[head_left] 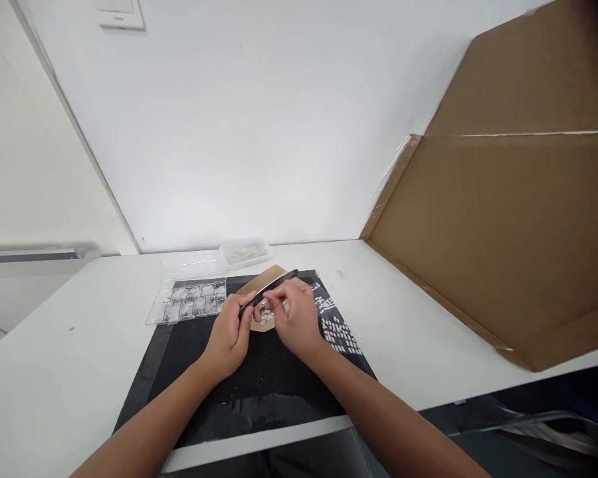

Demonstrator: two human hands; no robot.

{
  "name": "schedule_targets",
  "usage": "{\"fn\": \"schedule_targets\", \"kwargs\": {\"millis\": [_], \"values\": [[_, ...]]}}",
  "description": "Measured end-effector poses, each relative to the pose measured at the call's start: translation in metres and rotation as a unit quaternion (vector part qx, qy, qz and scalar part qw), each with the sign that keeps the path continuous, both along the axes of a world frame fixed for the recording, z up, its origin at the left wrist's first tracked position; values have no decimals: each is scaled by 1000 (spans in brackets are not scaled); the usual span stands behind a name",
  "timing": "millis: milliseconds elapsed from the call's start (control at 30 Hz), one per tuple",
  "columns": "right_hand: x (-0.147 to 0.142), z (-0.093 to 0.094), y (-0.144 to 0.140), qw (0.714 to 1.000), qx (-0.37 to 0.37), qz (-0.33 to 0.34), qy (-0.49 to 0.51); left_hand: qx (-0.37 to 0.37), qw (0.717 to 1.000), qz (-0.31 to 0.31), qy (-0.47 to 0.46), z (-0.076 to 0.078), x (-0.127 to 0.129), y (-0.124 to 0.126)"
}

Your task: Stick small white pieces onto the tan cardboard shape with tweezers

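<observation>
My left hand (232, 335) is closed around the near end of a slim, dark, slightly curved strip with a rounded tip (290, 274), possibly a nail file. Held at a slant, the strip points away to the right. My right hand (298, 320) is closed in a pinch close beside it; whatever sits between those fingertips is too small or hidden to name. Below both hands lies a piece of brown card (260, 281) with small white pieces (266, 318) heaped on it. The card rests on a black mat (249, 372).
Left of the card stands a clear compartment box (192, 305) with whitish pieces inside. Behind it is a translucent tub (246, 253). Small white flat pieces (341, 335) lie in rows along the mat's right side. A large cardboard sheet (503, 226) leans at the right.
</observation>
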State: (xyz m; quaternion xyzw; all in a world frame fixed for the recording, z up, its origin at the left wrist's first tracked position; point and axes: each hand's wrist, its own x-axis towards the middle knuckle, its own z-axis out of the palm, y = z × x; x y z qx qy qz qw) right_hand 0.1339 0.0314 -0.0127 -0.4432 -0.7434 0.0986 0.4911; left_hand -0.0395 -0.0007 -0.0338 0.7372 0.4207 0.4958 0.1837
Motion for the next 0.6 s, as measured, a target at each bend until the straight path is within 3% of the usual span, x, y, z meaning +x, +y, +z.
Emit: {"fn": "schedule_targets", "kwargs": {"millis": [67,267,467,600], "values": [[-5,1,-4,1000,14,11,-22,3,1000,5,0,1,-2,0],[9,2,11,997,-1,-77,23,6,1000,-7,14,3,0,-1],[-5,0,-4,999,42,-4,-35,1,1000,-10,-7,1,-2,-1],[5,5,4,997,24,-74,3,15,1000,-17,16,7,-4,-2]]}}
